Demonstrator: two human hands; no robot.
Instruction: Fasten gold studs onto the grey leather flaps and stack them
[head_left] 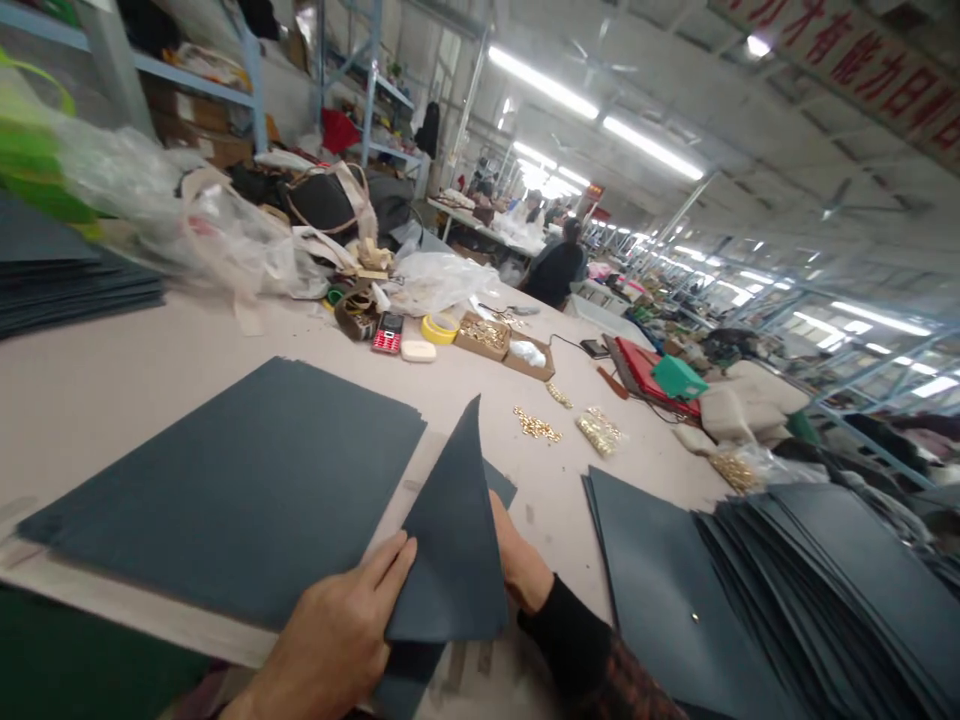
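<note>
A dark blue-grey sheet [454,560], bent up into a raised fold, stands over the front edge of the table. My left hand [345,625] grips its left edge, with the fingers pressed together on the near face. Behind the fold is my right hand [521,560], against the sheet's far side, its fingers hidden. Part of a dark sheet also shows beneath the fold. To the left lies a flat stack of like sheets [240,480]. On the right, more sheets [675,590] lie fanned out, with a small gold stud [694,617] on one.
Gold metal pieces [536,424] lie loose beyond the sheets, near a small bag of them [600,430]. Farther back are cardboard trays [484,335], yellow tape [439,329] and a red phone [387,333]. Plastic bags [247,230] crowd the back left. A person [559,265] sits in the distance.
</note>
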